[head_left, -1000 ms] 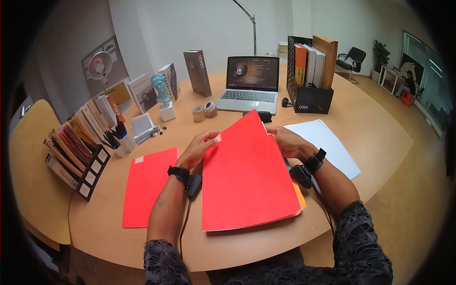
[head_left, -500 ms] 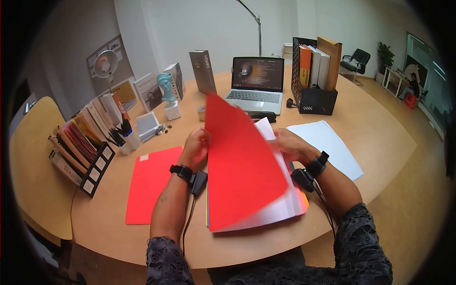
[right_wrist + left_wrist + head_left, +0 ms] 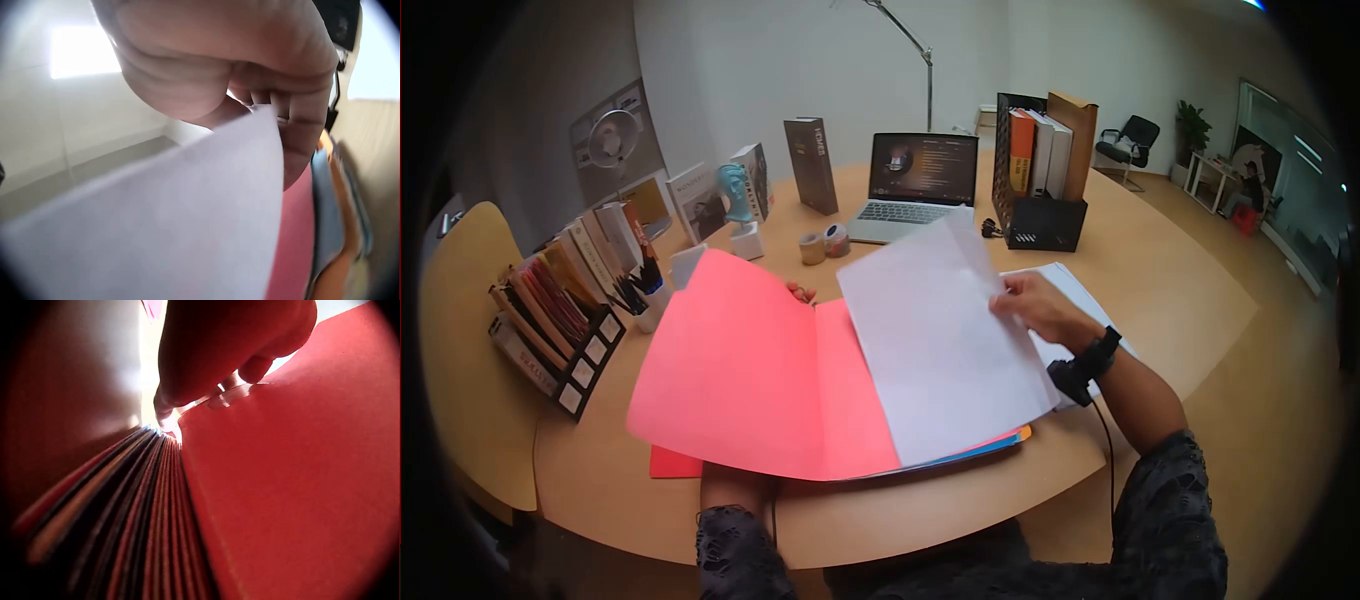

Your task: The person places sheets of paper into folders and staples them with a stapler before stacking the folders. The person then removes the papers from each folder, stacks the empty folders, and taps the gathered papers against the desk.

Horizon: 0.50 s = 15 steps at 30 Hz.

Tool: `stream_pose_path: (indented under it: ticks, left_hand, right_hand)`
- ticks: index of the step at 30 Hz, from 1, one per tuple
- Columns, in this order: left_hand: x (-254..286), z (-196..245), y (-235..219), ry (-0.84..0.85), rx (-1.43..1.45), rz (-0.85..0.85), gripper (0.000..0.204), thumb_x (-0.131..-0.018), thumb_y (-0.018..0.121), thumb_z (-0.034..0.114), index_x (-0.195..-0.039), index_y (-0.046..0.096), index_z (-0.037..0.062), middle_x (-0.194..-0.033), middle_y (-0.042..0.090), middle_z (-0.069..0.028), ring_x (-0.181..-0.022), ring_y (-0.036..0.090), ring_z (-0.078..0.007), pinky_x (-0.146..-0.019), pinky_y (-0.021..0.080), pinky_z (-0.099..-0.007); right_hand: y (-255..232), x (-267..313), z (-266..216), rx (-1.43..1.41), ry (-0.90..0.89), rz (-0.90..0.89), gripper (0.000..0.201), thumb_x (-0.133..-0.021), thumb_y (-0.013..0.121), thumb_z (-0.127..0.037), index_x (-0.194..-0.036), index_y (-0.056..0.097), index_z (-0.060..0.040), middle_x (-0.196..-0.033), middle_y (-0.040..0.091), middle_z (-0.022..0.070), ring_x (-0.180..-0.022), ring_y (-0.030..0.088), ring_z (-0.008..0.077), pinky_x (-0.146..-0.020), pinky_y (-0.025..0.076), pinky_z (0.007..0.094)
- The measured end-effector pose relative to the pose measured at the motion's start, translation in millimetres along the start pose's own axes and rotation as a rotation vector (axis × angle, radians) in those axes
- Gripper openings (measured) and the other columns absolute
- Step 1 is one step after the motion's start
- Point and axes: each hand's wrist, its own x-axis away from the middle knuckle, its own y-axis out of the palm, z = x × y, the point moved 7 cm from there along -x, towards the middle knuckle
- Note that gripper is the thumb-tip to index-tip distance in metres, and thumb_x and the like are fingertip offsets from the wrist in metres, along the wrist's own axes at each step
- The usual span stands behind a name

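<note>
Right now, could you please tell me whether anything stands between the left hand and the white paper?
Yes, the raised red cover. In the head view it hides most of the left hand, with fingers showing at its upper edge; the white paper is on the other side, in the right hand.

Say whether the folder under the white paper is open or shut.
The folder is open: its cover spreads left, pink inside showing, while the right hand holds the paper over the other half.
</note>
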Motion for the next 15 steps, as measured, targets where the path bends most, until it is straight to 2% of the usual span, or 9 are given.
stream_pose_path:
  ticks: [2, 3, 4, 5, 6, 8, 12, 14, 15]
  left_hand:
    - [-4.0, -9.2, -9.8, -0.039, 0.009, 0.013, 0.015, -0.098, 0.050, 0.014, -0.099, 0.058, 0.0014, -0.083, 0.059, -0.0005, -0.082, 0.058, -0.0107, -0.079, 0.048, -0.0272]
    - [-28.5, -10.1, -1.5, -0.057, 0.011, 0.022, 0.015, -0.099, 0.050, 0.014, -0.099, 0.058, 0.0014, -0.083, 0.059, -0.0005, -0.082, 0.058, -0.0107, -0.079, 0.048, -0.0273]
    - [-64.5, -9.8, 5.6, -0.072, 0.010, 0.033, 0.015, -0.099, 0.050, 0.014, -0.099, 0.058, 0.0014, -0.083, 0.059, -0.0004, -0.082, 0.058, -0.0107, -0.079, 0.048, -0.0273]
    - [-166.1, 3.0, 32.3, -0.085, 0.006, 0.042, 0.015, -0.099, 0.050, 0.014, -0.099, 0.058, 0.0014, -0.083, 0.059, -0.0004, -0.083, 0.058, -0.0108, -0.079, 0.048, -0.0273]
    - [-161.4, -0.9, 30.7, -0.098, -0.001, 0.051, 0.016, -0.099, 0.050, 0.014, -0.099, 0.058, 0.0014, -0.083, 0.059, -0.0004, -0.083, 0.058, -0.0108, -0.079, 0.048, -0.0274]
    - [-140.9, -5.1, 27.5, -0.116, -0.024, 0.066, 0.016, -0.099, 0.049, 0.014, -0.099, 0.059, 0.0015, -0.083, 0.059, -0.0003, -0.083, 0.058, -0.0108, -0.079, 0.048, -0.0275]
    - [-81.9, -2.2, 18.7, -0.140, -0.098, 0.082, 0.016, -0.099, 0.049, 0.015, -0.099, 0.059, 0.0015, -0.083, 0.059, -0.0002, -0.083, 0.058, -0.0109, -0.080, 0.048, -0.0277]
    - [-57.0, 5.2, 12.5, -0.153, -0.148, 0.084, 0.017, -0.099, 0.049, 0.015, -0.099, 0.059, 0.0015, -0.084, 0.059, -0.0001, -0.084, 0.058, -0.0109, -0.080, 0.048, -0.0278]
    - [-39.4, 11.1, 4.3, -0.163, -0.174, 0.086, 0.017, -0.099, 0.049, 0.015, -0.099, 0.059, 0.0015, -0.084, 0.059, -0.0001, -0.084, 0.058, -0.0109, -0.080, 0.048, -0.0278]
  right_hand:
    - [-52.0, 4.1, -2.9, 0.007, -0.067, 0.141, 0.024, -0.089, 0.064, -0.017, -0.103, 0.065, 0.0024, -0.088, 0.065, 0.0064, -0.077, 0.062, 0.0140, -0.065, 0.047, 0.0287]
    - [-84.7, -1.1, 5.3, -0.005, -0.123, 0.201, 0.022, -0.091, 0.061, -0.018, -0.103, 0.065, 0.0009, -0.087, 0.065, 0.0056, -0.075, 0.061, 0.0134, -0.063, 0.047, 0.0295]
    - [-122.0, -1.0, 15.8, 0.075, -0.104, 0.316, 0.021, -0.093, 0.057, -0.018, -0.102, 0.064, 0.0002, -0.086, 0.064, 0.0047, -0.072, 0.059, 0.0129, -0.061, 0.047, 0.0289]
    - [-145.2, 12.0, 9.9, 0.130, -0.092, 0.412, 0.021, -0.094, 0.055, -0.018, -0.100, 0.065, 0.0006, -0.084, 0.063, 0.0037, -0.068, 0.056, 0.0119, -0.060, 0.045, 0.0284]
    - [-170.6, 16.8, 17.5, 0.153, -0.039, 0.481, 0.022, -0.095, 0.056, -0.019, -0.096, 0.065, 0.0007, -0.081, 0.062, 0.0026, -0.068, 0.056, 0.0114, -0.063, 0.045, 0.0276]
    - [-219.9, 17.1, 49.8, 0.155, -0.121, 0.516, 0.023, -0.095, 0.056, -0.019, -0.091, 0.066, 0.0015, -0.078, 0.061, 0.0010, -0.067, 0.055, 0.0103, -0.063, 0.045, 0.0267]
    - [-240.9, 33.6, 81.5, 0.176, -0.070, 0.435, 0.022, -0.095, 0.058, -0.019, -0.088, 0.065, 0.0013, -0.078, 0.060, -0.0001, -0.067, 0.054, 0.0094, -0.062, 0.044, 0.0261]
    - [-243.2, 25.1, 104.7, 0.117, -0.053, 0.304, 0.018, -0.094, 0.060, -0.017, -0.085, 0.065, -0.0021, -0.076, 0.059, -0.0032, -0.065, 0.052, 0.0060, -0.062, 0.042, 0.0234]
    - [-242.4, 25.7, 106.5, 0.106, -0.056, 0.307, 0.018, -0.094, 0.060, -0.017, -0.085, 0.065, -0.0021, -0.076, 0.059, -0.0032, -0.065, 0.052, 0.0060, -0.062, 0.042, 0.0234]
